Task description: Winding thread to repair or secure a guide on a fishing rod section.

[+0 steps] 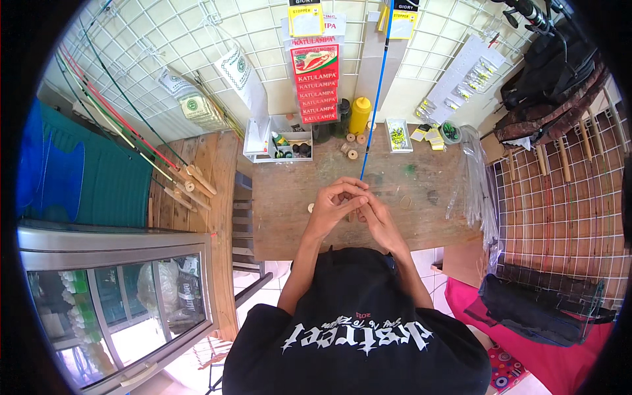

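A thin blue fishing rod (378, 99) with a dark band runs from the top of the view down to the middle of the worktable. Its lower end disappears between my two hands, which meet above the wooden tabletop (283, 224). The fingers of my left hand (334, 203) are curled round at the rod. Close against it, my right hand (378, 216) has its thumb and fingers pressed together. The fingers overlap, so whatever small part lies between them is hidden. A small pale round piece (311, 207) rests on the table beside my left hand.
Along the table's back stand a white organizer box (258, 148), a yellow squeeze bottle (359, 116), several wooden pieces (352, 155) and a white tray (399, 150). Clear plastic sleeves (477, 178) hang over the right edge. A glass display case (125, 303) stands left.
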Action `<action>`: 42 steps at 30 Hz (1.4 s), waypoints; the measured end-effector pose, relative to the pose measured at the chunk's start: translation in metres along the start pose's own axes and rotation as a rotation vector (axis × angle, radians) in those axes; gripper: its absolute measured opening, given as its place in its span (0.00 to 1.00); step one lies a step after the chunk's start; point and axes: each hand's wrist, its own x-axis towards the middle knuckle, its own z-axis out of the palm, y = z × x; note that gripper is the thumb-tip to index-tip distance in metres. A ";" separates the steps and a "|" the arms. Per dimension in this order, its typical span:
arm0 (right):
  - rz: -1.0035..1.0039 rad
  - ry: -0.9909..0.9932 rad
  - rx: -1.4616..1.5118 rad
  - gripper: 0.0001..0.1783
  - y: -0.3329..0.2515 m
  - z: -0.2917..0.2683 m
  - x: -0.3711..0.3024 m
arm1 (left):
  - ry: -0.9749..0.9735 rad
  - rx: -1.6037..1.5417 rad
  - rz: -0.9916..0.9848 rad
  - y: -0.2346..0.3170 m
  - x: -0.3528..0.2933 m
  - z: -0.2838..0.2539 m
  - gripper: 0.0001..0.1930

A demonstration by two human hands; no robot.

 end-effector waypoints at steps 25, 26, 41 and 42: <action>-0.074 0.181 -0.393 0.25 0.043 -0.037 -0.011 | 0.431 0.392 0.091 0.002 0.044 0.019 0.09; -0.069 0.190 -0.402 0.25 0.045 -0.037 -0.012 | 0.428 0.391 0.088 0.001 0.046 0.020 0.09; -0.074 0.185 -0.377 0.22 0.036 -0.039 -0.010 | 0.463 0.355 0.099 -0.001 0.049 0.019 0.08; -0.074 0.185 -0.377 0.22 0.035 -0.039 -0.011 | 0.466 0.354 0.104 -0.001 0.049 0.019 0.08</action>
